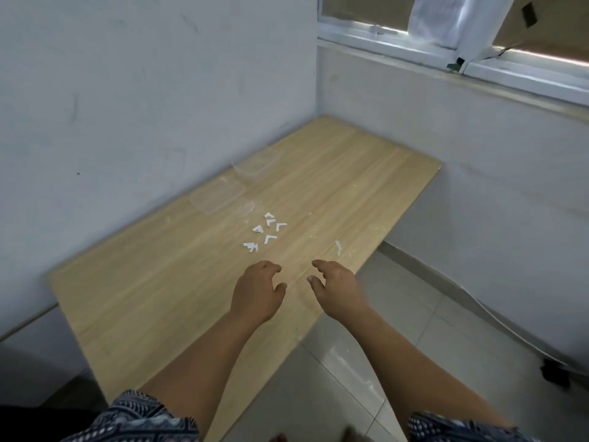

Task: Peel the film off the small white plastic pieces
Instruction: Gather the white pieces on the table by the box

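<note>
Small white plastic pieces (264, 232), L-shaped and angular, lie scattered in a loose cluster on the pale wood-grain counter (153, 282), just beyond the fingertips of both hands. None is held.

Left hand (258, 290) and right hand (334, 288) hover side by side over the counter, apart from each other, fingers loosely curled, nothing in either.

Handling, by judgement: pieces look very light, thin and stiff; likely to skid on the smooth laminate if pushed. Film edge cannot be made out from here. Best bet is to pinch one arm of an L between thumb and finger, and lift the film at a corner with a nail of the other hand.

Beyond the pieces, further from the hands: clear plastic trays (220, 194), hard to read. Pale shreds (338, 247) lie ahead of the right hand, possibly stripped film.

Room: counter set in a corner of white walls (127, 90); window (478, 36) up right; grey tiled floor (398, 330) under the right forearm.
</note>
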{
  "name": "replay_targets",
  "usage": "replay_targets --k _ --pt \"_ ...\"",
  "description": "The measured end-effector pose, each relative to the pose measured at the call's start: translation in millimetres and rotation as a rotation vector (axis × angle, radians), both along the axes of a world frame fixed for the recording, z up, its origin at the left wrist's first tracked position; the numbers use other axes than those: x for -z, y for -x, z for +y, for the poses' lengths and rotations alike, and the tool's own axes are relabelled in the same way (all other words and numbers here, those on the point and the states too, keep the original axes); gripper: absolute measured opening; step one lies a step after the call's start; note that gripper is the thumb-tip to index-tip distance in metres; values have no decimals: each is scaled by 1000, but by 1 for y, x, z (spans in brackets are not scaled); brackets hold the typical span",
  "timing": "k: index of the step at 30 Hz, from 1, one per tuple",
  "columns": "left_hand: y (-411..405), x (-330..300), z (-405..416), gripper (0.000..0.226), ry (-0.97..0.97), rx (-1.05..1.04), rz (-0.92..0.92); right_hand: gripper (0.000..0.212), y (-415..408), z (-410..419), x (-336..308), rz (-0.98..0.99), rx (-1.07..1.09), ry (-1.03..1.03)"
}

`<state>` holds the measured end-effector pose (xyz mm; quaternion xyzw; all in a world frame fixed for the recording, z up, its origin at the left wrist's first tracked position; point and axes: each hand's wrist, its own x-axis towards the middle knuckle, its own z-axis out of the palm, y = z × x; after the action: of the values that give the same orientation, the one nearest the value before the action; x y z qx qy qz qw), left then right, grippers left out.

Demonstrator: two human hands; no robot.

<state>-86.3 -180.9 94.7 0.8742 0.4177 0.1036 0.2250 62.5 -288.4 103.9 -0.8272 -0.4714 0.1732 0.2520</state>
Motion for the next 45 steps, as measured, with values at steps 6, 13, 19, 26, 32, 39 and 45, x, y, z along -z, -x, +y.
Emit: replay_targets --k 6,13,19,26,32,39,45 --pt "-30 18 34 38 30 -74 27 43 -42 42 16 -3 -78 58" --pt "-83 29 61 36 74 -234 -21 45 -113 98 23 -50 -271 108" --pt "-105 40 70 34 86 -379 -42 45 -148 140 37 -58 -440 162" --pt "-99 50 96 32 91 -463 -21 51 -149 199 52 -73 -600 217" --pt "-94 57 139 32 92 -501 -51 59 -140 248 69 -103 -701 238" --pt "-90 72 190 34 94 -561 -77 66 -130 297 87 -242 -841 272" --pt "-91 85 205 36 31 -593 -10 44 -137 311 88 -259 -939 228"
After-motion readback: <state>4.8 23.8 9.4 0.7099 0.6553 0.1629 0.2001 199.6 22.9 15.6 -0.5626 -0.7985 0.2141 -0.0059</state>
